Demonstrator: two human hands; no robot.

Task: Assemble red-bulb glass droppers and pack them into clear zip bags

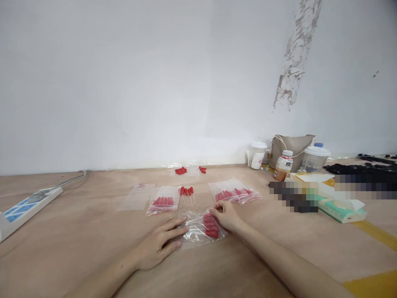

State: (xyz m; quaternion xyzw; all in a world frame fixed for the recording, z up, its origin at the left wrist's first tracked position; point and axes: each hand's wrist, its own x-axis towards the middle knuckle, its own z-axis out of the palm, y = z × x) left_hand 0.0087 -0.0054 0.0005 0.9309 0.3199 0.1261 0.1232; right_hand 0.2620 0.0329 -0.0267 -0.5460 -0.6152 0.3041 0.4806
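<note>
In front of me lies a clear plastic bag (195, 232) holding several droppers with red rubber bulbs (211, 227), the bulbs toward the right. My left hand (159, 242) rests flat, fingers spread, its fingertips on the bag's left side. At the bag's upper right edge, my right hand (226, 214) pinches the plastic between thumb and fingers. Just beyond, several loose droppers (187, 196) lie side by side with bulbs away from me. A bag of droppers (161, 200) sits left of them, and a stack of filled bags (234, 191) to the right.
Empty flat bags (136, 197) lie left. Loose red bulbs (181, 170) are on plastic near the wall. A power strip (27, 211) stands far left. Right are a lidded cup (258, 155), a bottle (283, 166), a bag (293, 149), a tub (314, 159) and a tissue pack (344, 209).
</note>
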